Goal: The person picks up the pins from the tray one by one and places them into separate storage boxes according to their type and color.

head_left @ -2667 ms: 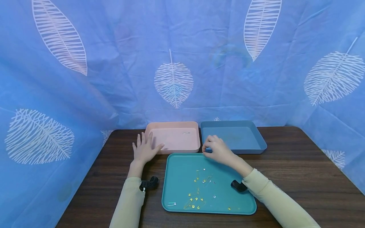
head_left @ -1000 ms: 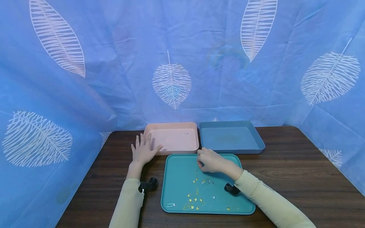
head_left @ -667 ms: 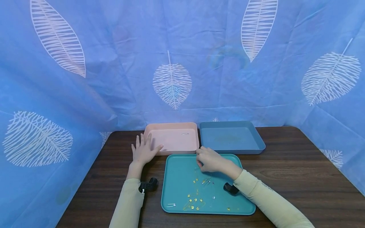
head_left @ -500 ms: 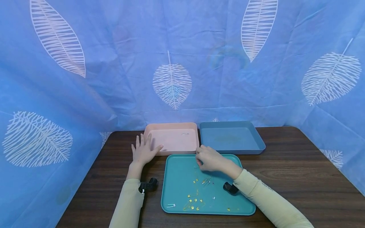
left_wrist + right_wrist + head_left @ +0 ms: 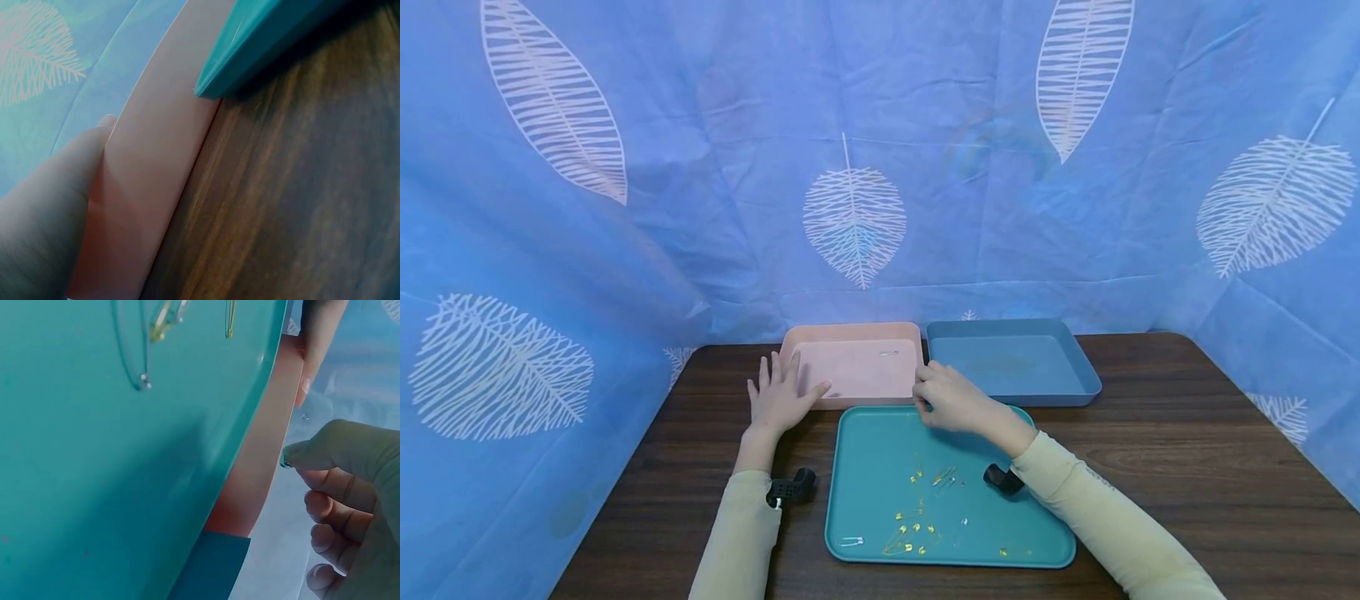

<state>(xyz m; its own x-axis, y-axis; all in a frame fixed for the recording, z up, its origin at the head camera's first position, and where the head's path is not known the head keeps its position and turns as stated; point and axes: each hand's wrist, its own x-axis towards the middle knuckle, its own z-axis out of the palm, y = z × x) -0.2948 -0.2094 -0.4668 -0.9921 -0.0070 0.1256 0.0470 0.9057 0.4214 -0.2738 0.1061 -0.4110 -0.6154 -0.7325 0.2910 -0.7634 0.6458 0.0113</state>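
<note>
My right hand [image 5: 953, 400] is raised over the far edge of the teal tray [image 5: 880, 437], by the near right corner of the pink tray [image 5: 850, 373]. Thumb and forefinger pinch a small safety pin [image 5: 285, 461], mostly hidden by the fingertips; the other fingers curl loosely. My left hand [image 5: 777, 402] rests at the pink tray's near left corner, fingers spread and thumb along the rim. One silver safety pin [image 5: 889, 352] lies inside the pink tray. Across the teal tray are scattered several gold safety pins [image 5: 916, 527] and several silver ones, including a silver safety pin [image 5: 852, 542] at its near left.
A blue tray [image 5: 1000, 354] stands right of the pink one, both behind the teal tray on a dark wooden table [image 5: 1165, 433]. A blue cloth [image 5: 737, 208] with white leaf prints hangs behind and at the sides.
My right hand came from the blue tray's front edge down to the teal tray's far part, picked up a silver safety pin there and rose toward the pink tray. My left hand stayed put.
</note>
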